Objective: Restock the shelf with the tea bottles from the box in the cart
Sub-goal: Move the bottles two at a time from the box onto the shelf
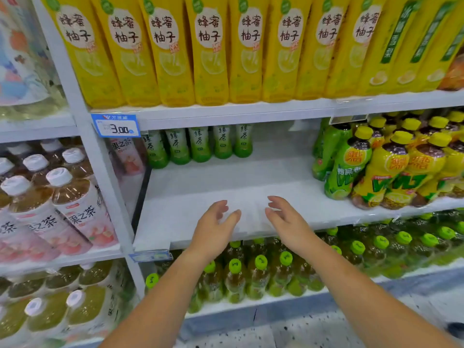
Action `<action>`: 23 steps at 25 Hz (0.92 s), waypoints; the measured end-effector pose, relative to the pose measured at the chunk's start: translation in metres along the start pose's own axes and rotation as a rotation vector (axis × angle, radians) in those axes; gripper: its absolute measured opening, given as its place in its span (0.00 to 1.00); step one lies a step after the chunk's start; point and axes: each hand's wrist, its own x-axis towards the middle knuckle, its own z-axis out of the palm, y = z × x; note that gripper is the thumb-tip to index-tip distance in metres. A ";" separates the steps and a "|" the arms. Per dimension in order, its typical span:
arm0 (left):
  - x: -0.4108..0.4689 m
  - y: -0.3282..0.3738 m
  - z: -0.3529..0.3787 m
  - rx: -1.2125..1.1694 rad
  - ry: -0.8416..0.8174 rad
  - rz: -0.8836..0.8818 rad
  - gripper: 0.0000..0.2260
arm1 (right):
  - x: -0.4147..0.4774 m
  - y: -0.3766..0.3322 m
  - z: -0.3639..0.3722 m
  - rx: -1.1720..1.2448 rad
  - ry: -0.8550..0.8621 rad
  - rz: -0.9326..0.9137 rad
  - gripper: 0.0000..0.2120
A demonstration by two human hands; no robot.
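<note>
Left hand [213, 227] and right hand [286, 222] hover empty, fingers spread, over the bare shelf [226, 182]; fill behind-forward against the green tea bottles [198, 144] (labels facing out).

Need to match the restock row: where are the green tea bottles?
Head view: green tea bottles stand at the middle shelf's back left, under the price tag.

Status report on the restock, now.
Left hand and right hand open, empty, over the middle shelf. Five green tea bottles at its back. Front bare, nothing blocking.
</note>
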 end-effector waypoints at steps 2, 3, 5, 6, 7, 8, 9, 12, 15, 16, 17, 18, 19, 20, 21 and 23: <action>-0.020 0.009 -0.007 -0.007 -0.043 -0.084 0.23 | -0.024 -0.008 -0.007 0.021 -0.019 0.092 0.21; -0.032 0.014 -0.011 -0.006 -0.070 -0.124 0.23 | -0.037 -0.014 -0.012 0.026 -0.037 0.131 0.22; -0.056 0.032 -0.020 0.005 -0.123 -0.203 0.23 | -0.062 -0.031 -0.023 0.039 -0.060 0.203 0.23; -0.068 0.044 -0.026 0.010 -0.149 -0.235 0.22 | -0.075 -0.041 -0.028 0.056 -0.056 0.242 0.23; -0.082 0.057 -0.030 0.015 -0.178 -0.251 0.21 | -0.089 -0.053 -0.034 0.082 -0.047 0.275 0.23; -0.097 0.070 -0.035 0.021 -0.206 -0.264 0.20 | -0.105 -0.063 -0.038 0.109 -0.035 0.310 0.23; -0.109 0.084 -0.040 0.020 -0.226 -0.269 0.21 | -0.118 -0.075 -0.043 0.130 -0.025 0.337 0.22; -0.153 0.124 -0.054 0.050 -0.269 -0.282 0.21 | -0.167 -0.113 -0.059 0.170 -0.007 0.412 0.22; -0.191 0.148 -0.064 0.093 -0.325 -0.266 0.21 | -0.215 -0.137 -0.071 0.184 0.029 0.480 0.23; -0.203 0.155 -0.065 0.099 -0.357 -0.260 0.22 | -0.231 -0.141 -0.075 0.190 0.051 0.502 0.23; -0.213 0.160 -0.065 0.104 -0.387 -0.249 0.22 | -0.247 -0.144 -0.079 0.193 0.074 0.516 0.23; -0.222 0.163 -0.064 0.113 -0.413 -0.240 0.22 | -0.264 -0.145 -0.083 0.189 0.099 0.530 0.23; -0.231 0.167 -0.062 0.122 -0.439 -0.234 0.21 | -0.280 -0.147 -0.086 0.180 0.122 0.547 0.23; -0.240 0.172 -0.058 0.135 -0.471 -0.225 0.21 | -0.299 -0.148 -0.092 0.176 0.147 0.569 0.23; -0.250 0.176 -0.054 0.145 -0.501 -0.214 0.22 | -0.317 -0.147 -0.098 0.178 0.166 0.589 0.24; -0.268 0.185 -0.042 0.162 -0.552 -0.184 0.21 | -0.350 -0.142 -0.111 0.193 0.202 0.614 0.25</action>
